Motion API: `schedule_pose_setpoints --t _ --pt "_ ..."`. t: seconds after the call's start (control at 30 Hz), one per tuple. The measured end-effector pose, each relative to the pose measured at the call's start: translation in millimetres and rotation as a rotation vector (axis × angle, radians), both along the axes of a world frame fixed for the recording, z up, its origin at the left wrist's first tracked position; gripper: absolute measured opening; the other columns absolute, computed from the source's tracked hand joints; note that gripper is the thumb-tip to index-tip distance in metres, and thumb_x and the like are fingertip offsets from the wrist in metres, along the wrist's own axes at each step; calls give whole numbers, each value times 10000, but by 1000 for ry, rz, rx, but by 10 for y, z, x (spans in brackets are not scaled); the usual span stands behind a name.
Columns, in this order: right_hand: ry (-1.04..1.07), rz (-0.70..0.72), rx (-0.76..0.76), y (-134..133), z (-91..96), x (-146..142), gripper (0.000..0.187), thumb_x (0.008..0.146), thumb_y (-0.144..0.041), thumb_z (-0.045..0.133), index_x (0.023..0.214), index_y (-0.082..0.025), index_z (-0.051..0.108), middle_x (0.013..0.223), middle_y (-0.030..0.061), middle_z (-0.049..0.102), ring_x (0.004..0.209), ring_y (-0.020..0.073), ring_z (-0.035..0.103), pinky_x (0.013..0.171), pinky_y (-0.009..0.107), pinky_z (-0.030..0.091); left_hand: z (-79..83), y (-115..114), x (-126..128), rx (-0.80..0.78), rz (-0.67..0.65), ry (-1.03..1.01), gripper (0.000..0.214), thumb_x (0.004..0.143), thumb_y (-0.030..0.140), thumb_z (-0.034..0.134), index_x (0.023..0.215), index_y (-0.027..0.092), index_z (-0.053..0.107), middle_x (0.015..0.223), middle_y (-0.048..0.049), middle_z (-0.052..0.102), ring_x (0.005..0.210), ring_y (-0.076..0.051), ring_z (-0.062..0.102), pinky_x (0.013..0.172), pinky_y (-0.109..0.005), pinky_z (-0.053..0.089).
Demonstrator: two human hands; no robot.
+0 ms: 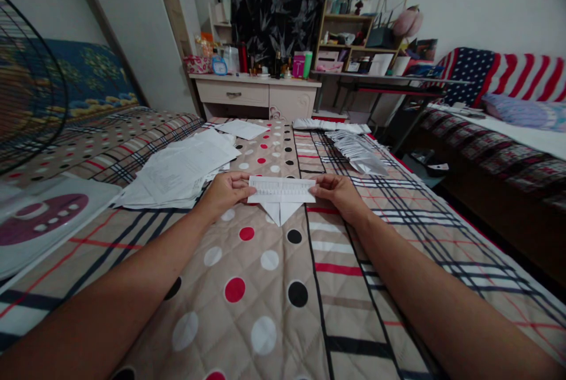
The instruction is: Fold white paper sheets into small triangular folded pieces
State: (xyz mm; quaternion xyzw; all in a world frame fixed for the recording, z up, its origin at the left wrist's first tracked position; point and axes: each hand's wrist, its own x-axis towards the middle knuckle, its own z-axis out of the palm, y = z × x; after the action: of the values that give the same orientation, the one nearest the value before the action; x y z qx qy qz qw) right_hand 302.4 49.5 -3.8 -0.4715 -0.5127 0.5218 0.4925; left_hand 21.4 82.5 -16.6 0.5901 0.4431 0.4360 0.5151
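Note:
A folded sheet of printed paper [282,190] is held between my two hands, just above the patterned bedspread [265,297]. Its upper part is a wide strip with rows of print, and a blank triangular point hangs below. My left hand [227,192] pinches the strip's left end between thumb and fingers. At the right end, my right hand [336,194] grips it the same way. Left of my left hand lies a loose pile of printed sheets [181,165]. Beyond my right hand is a fanned row of folded papers [356,150].
A single sheet [243,128] and another row of folded papers [331,126] lie toward the bed's far end. A clear plastic bag with a purple print [48,215] and a fan [30,85] are at left. A cream dresser [234,94] stands behind the bed.

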Motion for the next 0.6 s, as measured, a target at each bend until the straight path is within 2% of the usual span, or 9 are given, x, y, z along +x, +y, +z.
schedule_pose_setpoints --t 0.17,0.37,0.5,0.6 --pt "-155 56 18 -12 2 -99 339 544 -322 831 815 -152 717 719 9 705 573 120 597 521 223 466 48 -74 140 31 -18 74 472 548 307 851 942 125 665 678 -13 703 588 -159 666 568 -257 532" --pt "-454 149 98 -62 49 -261 267 596 -290 787 811 -139 744 702 11 701 573 118 578 519 217 423 41 -146 286 46 -151 171 401 537 263 839 885 128 692 776 -55 730 694 -187 688 631 -282 549" --pt "-583 195 146 -52 21 -244 228 643 -256 762 850 -163 739 732 5 713 619 143 610 564 240 451 30 -133 273 73 -115 225 349 565 232 812 875 130 691 752 -45 720 656 -165 668 591 -257 524" --pt "-716 86 261 -21 -6 -235 191 685 -215 733 875 -190 733 808 21 733 721 185 652 666 293 492 41 -118 278 124 -20 235 315 563 219 802 843 134 687 692 -20 693 596 -141 631 537 -235 491"
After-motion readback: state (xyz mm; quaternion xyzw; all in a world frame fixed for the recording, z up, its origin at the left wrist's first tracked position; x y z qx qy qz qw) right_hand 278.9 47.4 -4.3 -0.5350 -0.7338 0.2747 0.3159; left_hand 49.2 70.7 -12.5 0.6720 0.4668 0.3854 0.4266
